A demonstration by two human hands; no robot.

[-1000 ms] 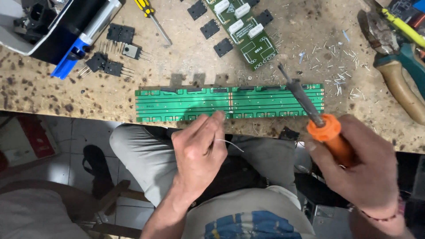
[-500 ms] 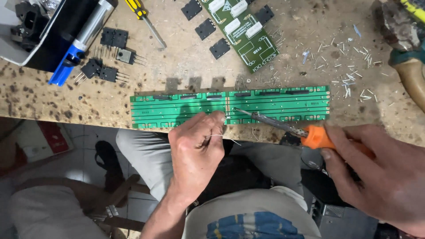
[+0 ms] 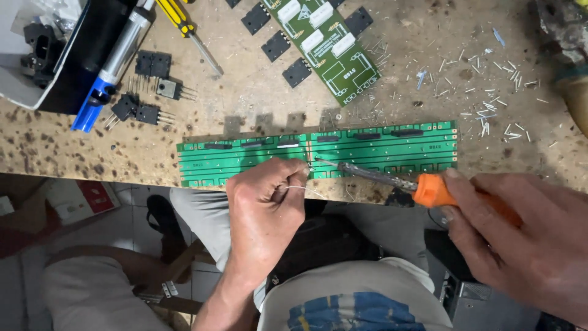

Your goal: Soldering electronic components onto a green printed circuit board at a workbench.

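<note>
Speckled, worn brown workbench fills the upper half of the view, its near edge running just below a long green circuit board that lies parallel to that edge. At far left a blue-and-silver cylindrical tool leans against a grey tray, with small black transistors just beside it and a yellow-and-black screwdriver above. A smaller green circuit board with white blocks lies tilted at top centre. Bare bench is scarce; snipped metal leads litter the right part.

The left hand curls knuckles-up at the long board's near edge, fingers pinched on a thin silvery wire. The right hand comes in from the right, wrapped around an orange-handled soldering iron whose tip meets the board's middle, beside the left fingertips.
</note>
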